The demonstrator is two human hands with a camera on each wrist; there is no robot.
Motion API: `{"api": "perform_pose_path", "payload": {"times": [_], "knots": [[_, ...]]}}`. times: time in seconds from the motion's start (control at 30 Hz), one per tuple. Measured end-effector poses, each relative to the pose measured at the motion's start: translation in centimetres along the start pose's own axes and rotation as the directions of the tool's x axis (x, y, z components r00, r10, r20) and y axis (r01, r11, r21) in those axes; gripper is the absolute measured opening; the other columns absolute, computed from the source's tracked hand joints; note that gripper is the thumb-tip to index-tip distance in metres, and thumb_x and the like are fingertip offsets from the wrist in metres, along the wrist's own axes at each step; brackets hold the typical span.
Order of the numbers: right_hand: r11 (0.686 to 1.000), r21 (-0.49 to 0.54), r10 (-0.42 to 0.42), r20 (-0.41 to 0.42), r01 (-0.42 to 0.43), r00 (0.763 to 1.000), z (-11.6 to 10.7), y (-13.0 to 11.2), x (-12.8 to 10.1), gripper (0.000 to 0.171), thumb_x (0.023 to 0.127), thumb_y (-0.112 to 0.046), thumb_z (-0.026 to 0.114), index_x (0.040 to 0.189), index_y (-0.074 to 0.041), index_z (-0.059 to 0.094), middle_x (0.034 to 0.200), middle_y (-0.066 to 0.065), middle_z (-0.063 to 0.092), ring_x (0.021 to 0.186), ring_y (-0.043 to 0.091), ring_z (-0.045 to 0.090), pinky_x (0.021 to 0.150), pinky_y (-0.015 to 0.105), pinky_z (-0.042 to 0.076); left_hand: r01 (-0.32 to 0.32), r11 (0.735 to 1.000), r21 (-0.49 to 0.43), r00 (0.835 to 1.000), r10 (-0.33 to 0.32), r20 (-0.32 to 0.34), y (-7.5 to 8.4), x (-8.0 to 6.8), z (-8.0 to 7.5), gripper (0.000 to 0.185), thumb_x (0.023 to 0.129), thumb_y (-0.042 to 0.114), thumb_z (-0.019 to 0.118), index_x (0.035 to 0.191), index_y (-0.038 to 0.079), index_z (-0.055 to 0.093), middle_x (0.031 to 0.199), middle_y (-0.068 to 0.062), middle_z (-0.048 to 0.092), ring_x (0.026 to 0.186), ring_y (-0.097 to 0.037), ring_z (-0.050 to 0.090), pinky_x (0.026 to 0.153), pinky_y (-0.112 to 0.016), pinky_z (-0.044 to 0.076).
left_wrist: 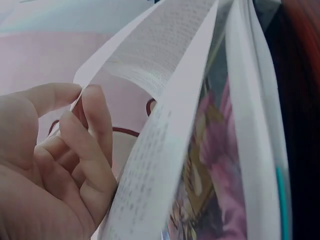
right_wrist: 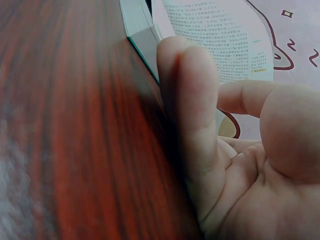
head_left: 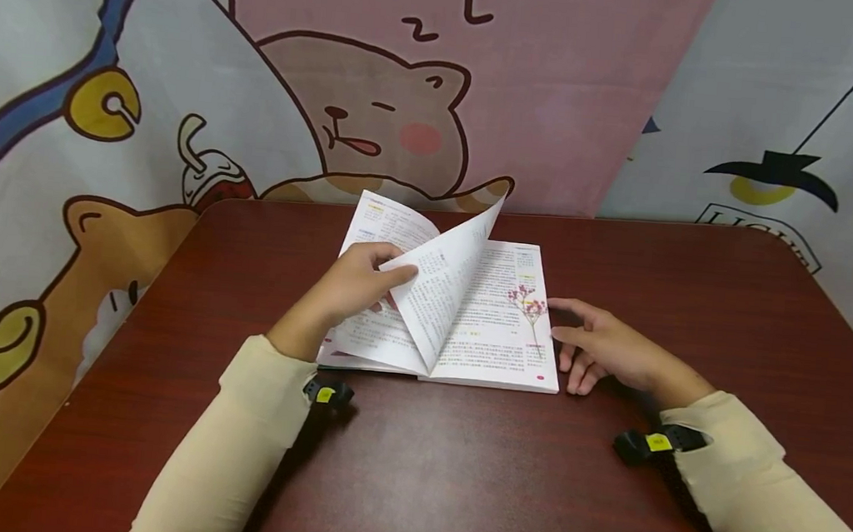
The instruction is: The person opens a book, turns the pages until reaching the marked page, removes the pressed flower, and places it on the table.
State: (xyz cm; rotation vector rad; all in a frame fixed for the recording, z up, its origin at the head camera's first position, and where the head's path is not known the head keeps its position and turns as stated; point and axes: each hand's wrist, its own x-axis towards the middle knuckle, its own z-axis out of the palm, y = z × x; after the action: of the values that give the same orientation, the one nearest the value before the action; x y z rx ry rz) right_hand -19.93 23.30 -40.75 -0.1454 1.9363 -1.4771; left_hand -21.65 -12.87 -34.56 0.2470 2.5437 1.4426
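An open book (head_left: 493, 321) lies on the table, its pages covered in small print and a pink flower picture on the right page. My left hand (head_left: 357, 281) pinches the corner of one page (head_left: 432, 287), which curls up over the left half. In the left wrist view, thumb and forefinger meet on the edge of that page (left_wrist: 165, 60), and a colourful picture shows on the page behind it. My right hand (head_left: 608, 347) is at the book's right edge, fingers loosely bent, with fingertips right at the page margin. The right wrist view shows the book's corner (right_wrist: 145, 42) beyond the fingers.
The dark red-brown wooden table (head_left: 455, 477) extends around the book on all sides. Behind it hangs a cloth (head_left: 561, 84) printed with cartoon animals. A black wrist camera (head_left: 329, 394) sits on the left wrist, and another (head_left: 653, 444) on the right.
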Motion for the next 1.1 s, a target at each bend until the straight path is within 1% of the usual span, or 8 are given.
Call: {"api": "perform_pose_path", "payload": {"times": [0.2,0.37,0.63,0.77,0.9,1.0,1.1], "knots": [[1.000,-0.004,-0.002,0.003,0.002,1.000,0.1,-0.2,-0.1,0.066,0.106,-0.025,0.049,0.160,-0.020,0.012,0.076,0.012,0.059,0.054,0.024,0.067,0.055,0.042,0.059,0.052,0.999,-0.014,0.998,-0.052,-0.024,-0.8,0.3,-0.7,0.021,0.098,0.030,0.063,0.102,0.010,0.070,0.081,-0.005,0.063,0.058,-0.016,0.063,0.051,-0.027,0.047],[1.000,-0.001,0.000,0.006,0.000,1.000,0.2,-0.3,-0.2,0.066,0.106,-0.024,0.049,0.160,-0.019,0.011,0.075,0.012,0.059,0.054,0.023,0.067,0.055,0.041,0.059,0.108,0.994,-0.013,0.994,-0.109,-0.033,-1.7,0.2,-1.2,0.025,0.100,0.032,0.060,0.102,0.009,0.069,0.082,-0.005,0.061,0.058,-0.014,0.064,0.051,-0.026,0.047],[1.000,-0.003,-0.003,0.006,0.003,1.000,0.1,-0.2,-0.2,0.067,0.106,-0.024,0.049,0.160,-0.019,0.010,0.075,0.012,0.060,0.054,0.023,0.067,0.055,0.041,0.059,0.155,0.987,0.033,0.988,-0.154,-0.016,-3.4,-0.6,-2.5,0.027,0.100,0.033,0.059,0.103,0.008,0.068,0.100,-0.011,0.064,0.062,-0.017,0.068,0.052,-0.026,0.047],[1.000,0.000,-0.001,0.008,0.001,1.000,0.0,0.0,-0.1,0.068,0.105,-0.026,0.050,0.160,-0.020,0.011,0.075,0.012,0.060,0.054,0.024,0.067,0.055,0.041,0.059,0.162,0.985,0.050,0.987,-0.163,0.001,-4.3,-0.9,-3.0,0.027,0.100,0.032,0.060,0.104,0.007,0.068,0.103,-0.012,0.064,0.062,-0.016,0.069,0.053,-0.026,0.048],[1.000,-0.003,-0.002,0.011,0.002,1.000,-0.1,0.0,-0.1,0.068,0.105,-0.027,0.050,0.160,-0.020,0.010,0.076,0.012,0.059,0.054,0.024,0.067,0.055,0.041,0.059,0.155,0.986,0.057,0.988,-0.156,0.003,-4.4,-1.1,-3.3,0.027,0.098,0.030,0.063,0.104,0.005,0.068,0.099,-0.011,0.065,0.062,-0.017,0.069,0.053,-0.026,0.049],[1.000,-0.003,-0.005,0.014,0.005,1.000,-0.1,0.0,-0.2,0.068,0.105,-0.027,0.050,0.160,-0.019,0.010,0.076,0.012,0.059,0.054,0.024,0.067,0.056,0.041,0.059,0.150,0.986,0.070,0.989,-0.151,0.004,-4.4,-1.1,-3.5,0.024,0.097,0.029,0.066,0.101,0.005,0.068,0.090,-0.008,0.063,0.060,-0.017,0.067,0.052,-0.025,0.048],[1.000,-0.002,-0.005,0.016,0.005,1.000,-0.1,0.0,-0.1,0.069,0.105,-0.027,0.050,0.160,-0.019,0.010,0.076,0.011,0.059,0.054,0.024,0.067,0.055,0.041,0.059,0.144,0.985,0.094,0.989,-0.146,0.012,-4.5,-1.2,-3.7,0.022,0.094,0.027,0.069,0.096,0.005,0.068,0.079,-0.005,0.060,0.058,-0.015,0.062,0.052,-0.026,0.048]]}}
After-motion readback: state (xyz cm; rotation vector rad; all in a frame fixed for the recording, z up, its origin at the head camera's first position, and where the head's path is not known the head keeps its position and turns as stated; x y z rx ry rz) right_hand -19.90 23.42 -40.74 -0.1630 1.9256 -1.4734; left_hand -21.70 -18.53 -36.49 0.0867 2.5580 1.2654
